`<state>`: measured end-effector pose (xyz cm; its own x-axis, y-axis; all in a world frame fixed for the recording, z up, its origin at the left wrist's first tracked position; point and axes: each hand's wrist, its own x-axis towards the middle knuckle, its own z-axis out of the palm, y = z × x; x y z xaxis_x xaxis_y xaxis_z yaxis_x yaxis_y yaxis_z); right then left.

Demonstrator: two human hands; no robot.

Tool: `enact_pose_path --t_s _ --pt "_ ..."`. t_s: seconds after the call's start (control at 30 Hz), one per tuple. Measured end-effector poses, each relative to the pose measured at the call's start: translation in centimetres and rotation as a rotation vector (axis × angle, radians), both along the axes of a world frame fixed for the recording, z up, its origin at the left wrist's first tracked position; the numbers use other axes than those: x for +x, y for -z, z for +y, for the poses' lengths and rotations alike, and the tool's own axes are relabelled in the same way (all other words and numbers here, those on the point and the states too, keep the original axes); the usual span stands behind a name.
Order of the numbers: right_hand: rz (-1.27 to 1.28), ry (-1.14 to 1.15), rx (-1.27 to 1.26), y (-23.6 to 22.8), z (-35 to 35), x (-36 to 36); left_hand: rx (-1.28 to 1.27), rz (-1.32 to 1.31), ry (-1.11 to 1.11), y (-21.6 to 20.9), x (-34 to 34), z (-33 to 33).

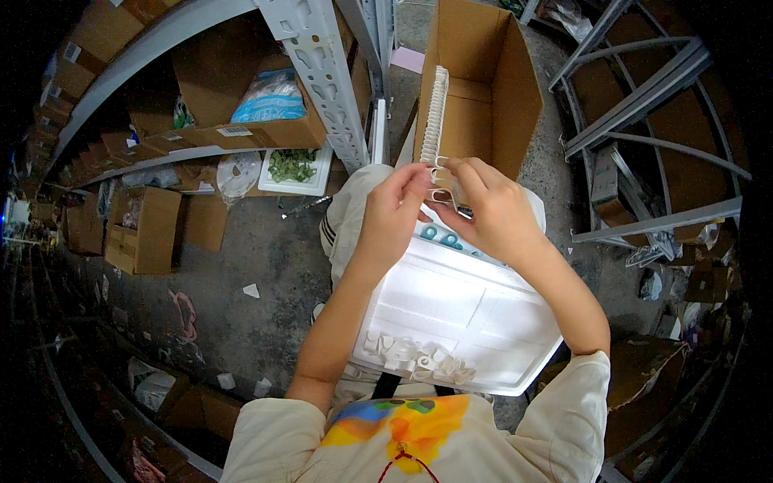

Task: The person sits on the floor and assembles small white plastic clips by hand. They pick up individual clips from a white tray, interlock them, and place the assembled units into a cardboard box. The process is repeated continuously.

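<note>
My left hand and my right hand meet at the near end of an open cardboard box. The fingers of both hands are closed around white looped plastic pieces; their exact kind is unclear. A long row of similar white pieces runs from my fingers along the box's left side. Under my hands a white foam tray rests on my lap. Teal ring-shaped pieces lie at its far end, partly hidden by my right hand. Small white plastic parts are heaped at its near edge.
Metal shelving with cardboard boxes stands to the left. A white tray of green pieces sits beside its post. More racks are at the right. Paper scraps and an open carton lie on the dark floor.
</note>
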<state>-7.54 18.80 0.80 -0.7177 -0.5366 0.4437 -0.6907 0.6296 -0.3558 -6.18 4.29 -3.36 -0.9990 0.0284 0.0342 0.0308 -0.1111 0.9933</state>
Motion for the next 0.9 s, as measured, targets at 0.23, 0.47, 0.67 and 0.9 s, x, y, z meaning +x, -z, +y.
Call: enact_pose_path --t_s 0.23,0.47,0.67,0.9 --pt "-0.004 -0.001 0.042 0.4 -0.1 0.1 0.085 -0.011 0.047 0.0 0.5 0.0" --pt "-0.055 0.007 0.084 0.5 -0.4 0.4 0.024 -0.014 0.015 -0.5 0.6 0.0" --pt "-0.083 -0.002 0.040 0.6 -0.4 0.5 -0.086 0.034 -0.058 -0.8 0.5 0.5" --pt "-0.034 -0.001 0.028 0.3 -0.7 0.5 0.162 0.031 -0.041 -0.4 0.4 1.2"
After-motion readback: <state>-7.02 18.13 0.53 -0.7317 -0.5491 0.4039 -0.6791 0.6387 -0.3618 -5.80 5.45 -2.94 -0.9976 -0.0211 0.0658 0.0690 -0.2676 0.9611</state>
